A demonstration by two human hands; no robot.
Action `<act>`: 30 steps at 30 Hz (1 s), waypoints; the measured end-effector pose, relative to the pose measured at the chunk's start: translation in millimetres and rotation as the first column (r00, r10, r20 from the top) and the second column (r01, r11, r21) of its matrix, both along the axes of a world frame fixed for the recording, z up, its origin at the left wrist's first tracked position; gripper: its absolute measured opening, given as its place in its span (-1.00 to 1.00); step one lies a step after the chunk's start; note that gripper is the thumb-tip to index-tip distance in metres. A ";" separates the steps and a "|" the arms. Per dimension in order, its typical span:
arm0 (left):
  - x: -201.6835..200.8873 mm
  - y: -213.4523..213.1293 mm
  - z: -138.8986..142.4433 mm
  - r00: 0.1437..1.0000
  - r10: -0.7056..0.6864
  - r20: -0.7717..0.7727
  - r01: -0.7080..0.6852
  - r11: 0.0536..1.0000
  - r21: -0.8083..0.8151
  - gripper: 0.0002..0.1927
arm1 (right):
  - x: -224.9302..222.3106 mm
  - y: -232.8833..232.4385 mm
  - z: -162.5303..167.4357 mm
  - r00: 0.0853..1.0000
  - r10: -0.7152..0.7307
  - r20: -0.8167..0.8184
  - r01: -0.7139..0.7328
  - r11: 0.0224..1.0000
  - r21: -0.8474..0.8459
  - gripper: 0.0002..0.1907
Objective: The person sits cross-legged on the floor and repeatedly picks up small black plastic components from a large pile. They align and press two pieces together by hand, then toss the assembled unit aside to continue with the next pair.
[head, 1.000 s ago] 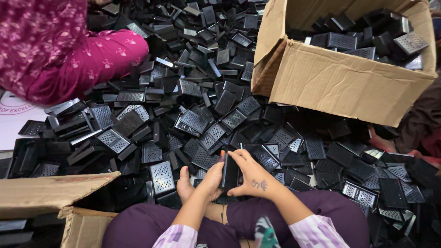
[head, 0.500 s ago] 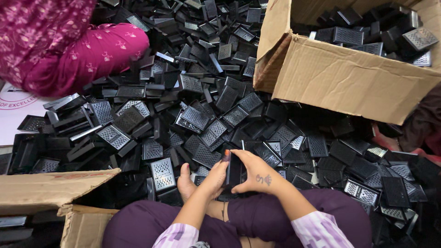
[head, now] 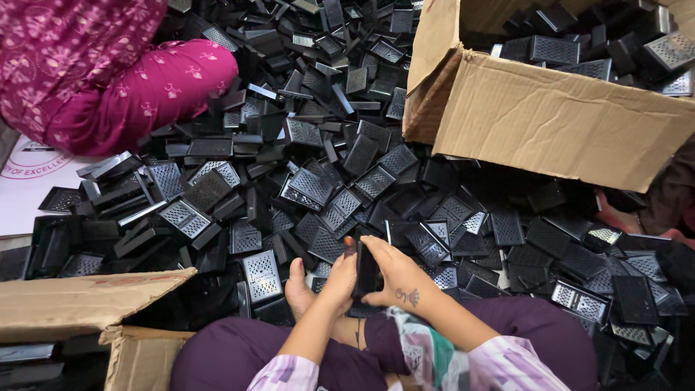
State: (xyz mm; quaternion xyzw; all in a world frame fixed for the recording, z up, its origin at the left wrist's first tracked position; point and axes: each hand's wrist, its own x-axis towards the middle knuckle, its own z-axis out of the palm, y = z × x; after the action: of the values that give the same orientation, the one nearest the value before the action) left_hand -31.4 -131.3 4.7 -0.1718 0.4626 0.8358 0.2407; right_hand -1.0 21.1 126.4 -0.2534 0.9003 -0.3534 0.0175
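A large open cardboard box (head: 557, 123) stands at upper right, tilted slightly, with one flap raised at its left corner; it holds a loose load of black plastic parts with perforated grille faces, lying at mixed angles. A second cardboard box (head: 79, 308) lies at lower left with its flap folded outward; dark flat parts show at its bottom-left edge, but the interior is mostly hidden. Between the two boxes the floor is covered by a dense heap of black grille parts (head: 326, 174), face up, face down and on edge in no common direction. The black part in hand (head: 367, 271) is held just above the person's lap, at the near edge of the heap. It is seen edge-on: its long axis runs roughly away from the camera, near end toward the lap, far end toward the heap, with its broad faces turned left and right. The left hand (head: 337, 279) presses against the left face, fingers together and extended upward. The right hand (head: 394, 271) wraps the right face, thumb and fingers closed on the part. A bare foot (head: 297, 286) rests just left of the hands. Another person in a magenta patterned garment (head: 108, 80) sits at upper left.
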 end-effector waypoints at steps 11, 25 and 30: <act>-0.9 -1.1 1.8 0.997 -0.021 0.077 0.022 1.000 -0.019 -0.49 | 3.1 1.3 -7.1 0.996 0.050 -0.069 -0.050 0.999 -0.003 0.17; -2.2 -0.8 1.2 1.000 -0.020 0.017 0.019 0.998 0.056 -0.58 | 2.3 1.2 -2.0 0.994 0.041 -0.097 -0.037 0.999 0.034 0.17; -2.4 -0.6 1.8 1.000 0.016 0.027 -0.018 0.998 0.053 -0.56 | 3.0 0.3 -3.2 0.989 0.051 -0.138 -0.049 0.999 0.015 0.14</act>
State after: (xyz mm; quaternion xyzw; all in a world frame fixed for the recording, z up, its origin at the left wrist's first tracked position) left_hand -33.8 -131.9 6.5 -0.1802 0.4357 0.8474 0.2441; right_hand 1.9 21.4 123.1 -0.2998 0.8948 -0.3290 -0.0347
